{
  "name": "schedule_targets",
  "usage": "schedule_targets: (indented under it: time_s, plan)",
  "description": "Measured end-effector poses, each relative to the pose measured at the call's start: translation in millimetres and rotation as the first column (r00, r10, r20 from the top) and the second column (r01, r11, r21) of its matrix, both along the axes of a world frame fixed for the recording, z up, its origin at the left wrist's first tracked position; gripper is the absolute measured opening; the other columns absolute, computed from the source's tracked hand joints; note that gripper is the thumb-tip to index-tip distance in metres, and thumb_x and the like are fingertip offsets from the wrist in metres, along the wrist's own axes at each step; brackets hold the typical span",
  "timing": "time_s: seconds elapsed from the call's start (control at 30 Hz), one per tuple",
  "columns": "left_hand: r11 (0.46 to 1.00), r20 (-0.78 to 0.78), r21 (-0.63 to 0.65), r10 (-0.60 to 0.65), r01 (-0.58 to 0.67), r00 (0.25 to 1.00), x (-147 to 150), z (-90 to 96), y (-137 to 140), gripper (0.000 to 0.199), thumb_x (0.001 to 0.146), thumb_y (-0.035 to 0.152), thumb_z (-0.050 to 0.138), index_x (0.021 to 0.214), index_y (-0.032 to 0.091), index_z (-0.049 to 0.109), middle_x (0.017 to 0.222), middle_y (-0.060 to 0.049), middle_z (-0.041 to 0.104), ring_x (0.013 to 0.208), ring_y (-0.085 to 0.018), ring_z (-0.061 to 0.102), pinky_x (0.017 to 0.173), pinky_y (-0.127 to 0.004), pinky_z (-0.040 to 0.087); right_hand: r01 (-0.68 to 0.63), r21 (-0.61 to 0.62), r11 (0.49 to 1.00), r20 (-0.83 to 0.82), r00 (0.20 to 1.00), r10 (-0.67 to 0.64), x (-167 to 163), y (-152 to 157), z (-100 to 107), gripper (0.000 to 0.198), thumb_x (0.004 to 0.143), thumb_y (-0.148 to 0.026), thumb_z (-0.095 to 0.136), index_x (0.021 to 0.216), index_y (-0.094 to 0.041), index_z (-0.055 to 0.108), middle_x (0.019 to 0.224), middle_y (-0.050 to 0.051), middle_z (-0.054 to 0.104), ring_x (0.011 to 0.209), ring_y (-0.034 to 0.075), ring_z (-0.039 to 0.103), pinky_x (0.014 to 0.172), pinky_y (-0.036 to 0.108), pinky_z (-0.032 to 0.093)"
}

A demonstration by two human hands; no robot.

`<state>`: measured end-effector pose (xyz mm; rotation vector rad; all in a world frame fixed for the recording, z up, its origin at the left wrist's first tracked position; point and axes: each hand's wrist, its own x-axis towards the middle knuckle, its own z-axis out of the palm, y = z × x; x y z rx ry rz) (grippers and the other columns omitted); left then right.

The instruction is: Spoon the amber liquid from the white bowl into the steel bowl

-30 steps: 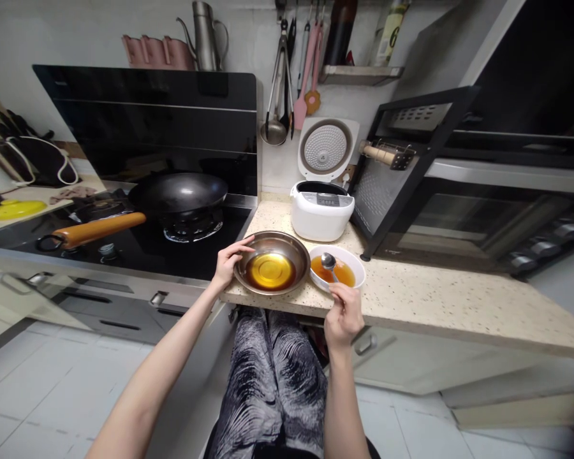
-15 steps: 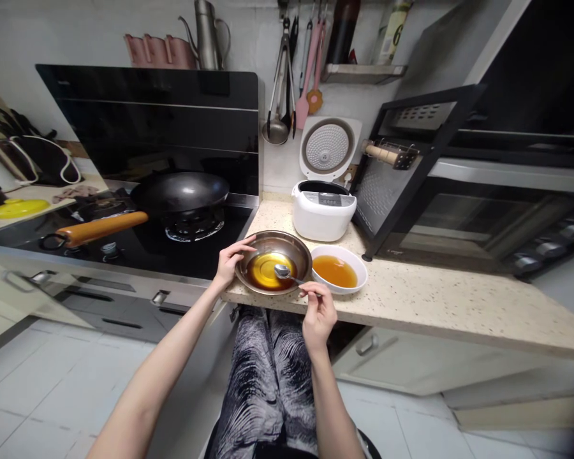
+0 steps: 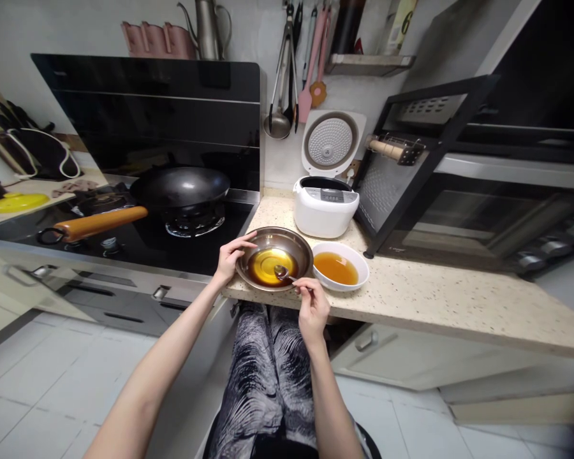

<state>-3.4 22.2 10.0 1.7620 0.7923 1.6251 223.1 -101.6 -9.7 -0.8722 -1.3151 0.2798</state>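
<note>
The wearer's patterned trousers (image 3: 268, 376) occupy the position nearest the camera. The right hand (image 3: 313, 309) pinches the handle of a metal spoon (image 3: 281, 272) between thumb and fingertips. The spoon's head is located inside the metal bowl (image 3: 296, 244), at the amber liquid (image 3: 266, 262); depth of immersion cannot be determined. The left hand (image 3: 228, 260) contacts the left rim of the metal bowl, fingers extended over the edge; whether the thumb clamps from below cannot be determined. The metal bowl sits on the speckled countertop (image 3: 435, 293), near its front edge. Just beside it, on the right, stands a white bowl (image 3: 343, 287) containing orange-brown liquid (image 3: 335, 268). Behind both bowls stands a white rice cooker (image 3: 325, 217), lid raised. A wok (image 3: 186, 188) rests on the stove (image 3: 201, 254) to the left. A strainer (image 3: 277, 126) hangs at the rear wall.
</note>
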Motion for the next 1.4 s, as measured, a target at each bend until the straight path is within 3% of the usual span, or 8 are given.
schedule_targets:
  time_s: [0.33,0.67,1.4]
  plan:
    - [1.0,0.003,0.004,-0.011,0.011,1.0,0.9,1.4,-0.9,0.038,0.071,0.016,0.051,0.089,0.021,0.084,0.131,-0.006,0.074,0.133,-0.033,0.064,0.12,-0.051,0.043,-0.077,-0.085,0.993,-0.116,0.991,0.067,-3.4,0.0,-1.0,0.021,0.103,-0.03,0.053,0.092,-0.022,0.069,0.089,0.003,0.069,0.078,0.015,0.063,0.071,0.028,0.052]
    - [1.0,-0.009,0.008,-0.001,0.001,1.0,-0.1,-0.2,0.2,0.037,0.071,0.016,0.052,0.088,0.021,0.084,0.132,-0.006,0.074,0.132,-0.033,0.065,0.119,-0.051,0.045,-0.118,-0.044,0.992,-0.263,0.959,0.102,-4.2,3.0,-0.3,0.022,0.103,-0.033,0.055,0.088,-0.021,0.067,0.086,0.001,0.069,0.069,0.012,0.061,0.067,0.026,0.051]
    - [1.0,-0.012,0.0,-0.006,0.006,1.0,0.6,2.4,-1.8,0.037,0.072,0.017,0.051,0.089,0.02,0.084,0.132,-0.007,0.074,0.132,-0.033,0.064,0.121,-0.052,0.043,-0.085,0.001,0.996,-0.209,0.974,0.084,1.5,10.2,-0.6,0.021,0.101,-0.032,0.057,0.085,-0.02,0.063,0.081,0.001,0.068,0.068,0.012,0.062,0.067,0.027,0.053]
